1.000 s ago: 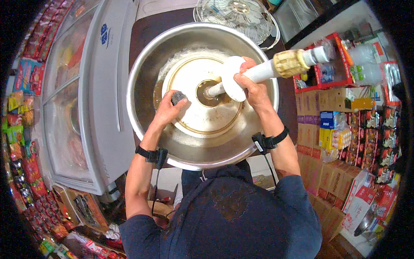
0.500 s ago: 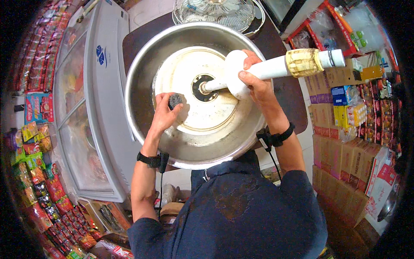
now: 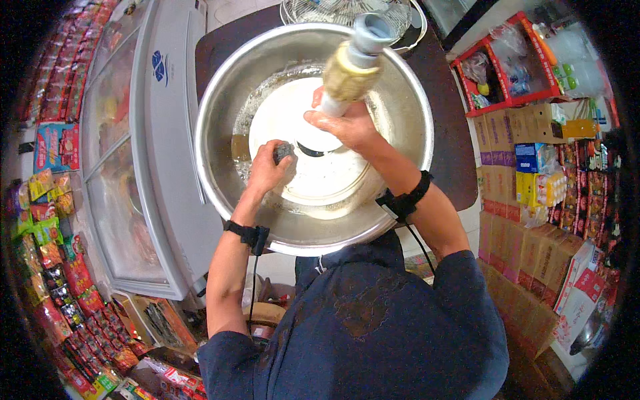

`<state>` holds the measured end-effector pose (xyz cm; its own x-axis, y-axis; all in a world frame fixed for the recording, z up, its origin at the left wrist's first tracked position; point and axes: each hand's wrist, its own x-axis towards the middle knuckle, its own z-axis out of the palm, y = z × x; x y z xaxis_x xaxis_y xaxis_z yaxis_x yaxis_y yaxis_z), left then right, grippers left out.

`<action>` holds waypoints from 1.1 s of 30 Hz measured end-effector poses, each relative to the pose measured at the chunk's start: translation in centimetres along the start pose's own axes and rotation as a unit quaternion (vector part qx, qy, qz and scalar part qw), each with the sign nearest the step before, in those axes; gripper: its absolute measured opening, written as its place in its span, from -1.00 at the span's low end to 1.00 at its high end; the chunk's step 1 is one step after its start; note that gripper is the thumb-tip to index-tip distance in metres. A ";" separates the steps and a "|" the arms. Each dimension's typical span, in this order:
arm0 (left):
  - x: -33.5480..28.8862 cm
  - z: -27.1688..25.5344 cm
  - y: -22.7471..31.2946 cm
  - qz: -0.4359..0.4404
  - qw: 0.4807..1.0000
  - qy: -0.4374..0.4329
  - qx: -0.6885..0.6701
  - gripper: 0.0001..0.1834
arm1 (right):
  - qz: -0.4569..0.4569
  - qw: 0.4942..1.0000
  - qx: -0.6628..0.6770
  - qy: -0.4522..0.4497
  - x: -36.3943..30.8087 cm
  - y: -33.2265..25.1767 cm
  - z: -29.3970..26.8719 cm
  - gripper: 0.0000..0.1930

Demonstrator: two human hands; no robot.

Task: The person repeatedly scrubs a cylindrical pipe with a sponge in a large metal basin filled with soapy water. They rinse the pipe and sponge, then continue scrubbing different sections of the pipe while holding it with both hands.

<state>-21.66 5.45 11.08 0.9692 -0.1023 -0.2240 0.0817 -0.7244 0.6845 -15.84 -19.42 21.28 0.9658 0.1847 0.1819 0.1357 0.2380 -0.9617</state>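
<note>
A wide steel basin (image 3: 217, 133) stands in front of me with water and suds in its bottom. In it lies the round white base (image 3: 327, 191) of a fan stand, with a dark ring at its centre. Its white pole, with a yellowed collar (image 3: 349, 75) and grey top end (image 3: 372, 35), rises toward me. My right hand (image 3: 350, 125) is closed around the lower pole, partly hiding the white disc there. A dark grey scouring pad (image 3: 283, 153) is pinched in my left hand (image 3: 265, 172), over the base's left part.
The basin rests on a dark table (image 3: 452, 153). Behind it is a wire fan guard (image 3: 313, 12). A glass-topped chest freezer (image 3: 175, 153) stands left, near hanging snack packets (image 3: 83, 287). To the right are stacked cartons (image 3: 503, 233) and a red rack (image 3: 510, 60).
The pole has swung from pointing right to standing up toward me. My right hand has moved left with it. The scouring pad has shifted slightly right, and suds now show.
</note>
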 end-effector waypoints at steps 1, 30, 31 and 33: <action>0.0 0.8 -0.5 0.023 1.000 0.007 -0.001 -0.48 | 0.009 1.000 -0.011 0.008 0.2 0.6 0.6 -0.62; 3.1 6.1 -0.2 0.329 0.939 -0.056 0.083 -0.59 | 0.085 0.990 -0.111 -0.030 1.0 2.4 3.2 -0.46; 3.9 4.6 0.1 0.262 0.960 -0.102 0.007 -0.59 | 0.057 0.988 -0.144 -0.026 1.1 2.1 3.1 -0.47; 5.7 2.2 0.6 0.248 0.960 -0.086 -0.092 -0.50 | 0.034 0.973 -0.226 -0.029 1.5 1.7 3.2 -0.48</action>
<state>-16.63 2.96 8.71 0.8478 -0.5268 0.0611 -0.3255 -0.4260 0.8441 -14.87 -15.73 20.56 0.9636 0.2422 0.1129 0.1675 -0.2181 -0.9615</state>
